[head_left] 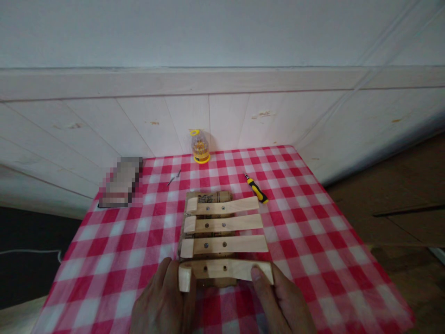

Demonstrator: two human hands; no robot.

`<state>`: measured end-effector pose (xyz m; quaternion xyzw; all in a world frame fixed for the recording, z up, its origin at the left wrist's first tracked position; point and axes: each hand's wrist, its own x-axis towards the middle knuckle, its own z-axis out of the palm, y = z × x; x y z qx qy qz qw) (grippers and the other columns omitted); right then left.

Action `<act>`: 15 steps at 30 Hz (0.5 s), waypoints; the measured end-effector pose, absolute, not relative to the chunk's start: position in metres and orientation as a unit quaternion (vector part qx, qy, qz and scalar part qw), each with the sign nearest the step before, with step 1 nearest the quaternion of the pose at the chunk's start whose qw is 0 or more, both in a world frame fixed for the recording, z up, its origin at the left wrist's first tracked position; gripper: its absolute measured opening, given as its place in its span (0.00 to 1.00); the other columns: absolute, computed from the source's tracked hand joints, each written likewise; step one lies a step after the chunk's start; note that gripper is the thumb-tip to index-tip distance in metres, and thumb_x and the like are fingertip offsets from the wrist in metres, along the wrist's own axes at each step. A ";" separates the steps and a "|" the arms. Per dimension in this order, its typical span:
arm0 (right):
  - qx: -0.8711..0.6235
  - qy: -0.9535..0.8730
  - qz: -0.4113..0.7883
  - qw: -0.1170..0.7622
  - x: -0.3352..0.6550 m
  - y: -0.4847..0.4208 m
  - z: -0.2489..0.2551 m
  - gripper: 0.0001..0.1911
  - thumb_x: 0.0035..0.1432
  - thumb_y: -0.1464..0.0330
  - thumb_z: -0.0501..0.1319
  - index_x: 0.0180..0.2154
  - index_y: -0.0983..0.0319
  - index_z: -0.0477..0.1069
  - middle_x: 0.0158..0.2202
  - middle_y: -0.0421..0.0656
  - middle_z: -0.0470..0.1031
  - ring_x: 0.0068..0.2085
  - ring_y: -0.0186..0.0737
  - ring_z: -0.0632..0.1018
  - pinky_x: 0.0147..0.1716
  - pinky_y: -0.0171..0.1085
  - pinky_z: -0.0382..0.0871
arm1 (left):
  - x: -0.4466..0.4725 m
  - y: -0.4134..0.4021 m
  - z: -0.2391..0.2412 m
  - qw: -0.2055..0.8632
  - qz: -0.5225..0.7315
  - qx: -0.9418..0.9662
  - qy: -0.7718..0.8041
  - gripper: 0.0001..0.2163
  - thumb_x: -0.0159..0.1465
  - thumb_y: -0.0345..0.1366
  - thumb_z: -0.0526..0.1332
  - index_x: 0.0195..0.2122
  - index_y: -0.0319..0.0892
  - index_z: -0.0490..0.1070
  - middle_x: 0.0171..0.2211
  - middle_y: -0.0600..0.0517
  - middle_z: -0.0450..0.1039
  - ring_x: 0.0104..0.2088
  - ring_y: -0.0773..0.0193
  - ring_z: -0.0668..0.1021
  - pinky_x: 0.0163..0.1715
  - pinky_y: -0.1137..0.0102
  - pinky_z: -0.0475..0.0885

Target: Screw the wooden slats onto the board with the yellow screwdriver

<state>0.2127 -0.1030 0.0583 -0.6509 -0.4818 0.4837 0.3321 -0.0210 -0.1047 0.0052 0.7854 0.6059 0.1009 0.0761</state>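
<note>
My left hand (166,297) is closed at the left end of the nearest pale wooden strip (215,269), its fingers partly hidden. At the strip's right end my right hand (280,301) grips it, thumb on top and fingers underneath. This strip has a thick raised block at its left end and two dark round spots, screws or holes; I cannot tell which. Beyond it lie three similar wooden strips (222,245), each with two screw heads showing. All cross a brown board (208,197) with dark printing, mostly hidden beneath them.
A yellow-and-black screwdriver (256,189) lies behind the strips at the right. Small metal pieces (174,177) lie back left. A clear container with yellow base and top (200,147) stands by the white wall. A pixelated flat object (121,182) rests at the left table edge, on the checked tablecloth (313,260).
</note>
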 end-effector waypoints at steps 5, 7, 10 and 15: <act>-0.648 -0.484 0.488 0.329 0.213 -0.103 0.059 0.25 0.72 0.49 0.51 0.43 0.58 0.79 0.41 0.48 0.85 0.45 0.48 0.85 0.46 0.38 0.79 | -0.021 -0.103 0.005 0.092 0.102 0.779 0.612 0.10 0.72 0.36 0.51 0.40 0.45 0.71 0.34 0.49 0.77 0.29 0.59 0.81 0.25 0.70 0.77; -0.651 -0.487 0.484 0.323 0.213 -0.103 0.060 0.25 0.72 0.49 0.51 0.43 0.58 0.79 0.41 0.49 0.85 0.46 0.48 0.85 0.47 0.38 0.79 | -0.019 -0.103 0.006 0.094 0.105 0.773 0.618 0.09 0.72 0.35 0.51 0.41 0.45 0.70 0.33 0.49 0.77 0.29 0.59 0.81 0.25 0.70 0.76; -0.650 -0.490 0.484 0.321 0.214 -0.102 0.060 0.25 0.72 0.49 0.51 0.43 0.58 0.79 0.42 0.49 0.85 0.47 0.49 0.84 0.48 0.39 0.79 | -0.011 -0.104 0.011 0.080 0.102 0.756 0.641 0.10 0.72 0.33 0.49 0.41 0.45 0.70 0.34 0.48 0.76 0.31 0.58 0.81 0.27 0.68 0.76; -0.648 -0.484 0.487 0.328 0.213 -0.101 0.062 0.23 0.71 0.50 0.53 0.43 0.57 0.80 0.40 0.48 0.86 0.44 0.49 0.85 0.47 0.41 0.80 | -0.005 -0.104 0.018 0.075 0.105 0.753 0.646 0.09 0.71 0.33 0.50 0.39 0.45 0.70 0.33 0.48 0.75 0.30 0.57 0.79 0.27 0.67 0.75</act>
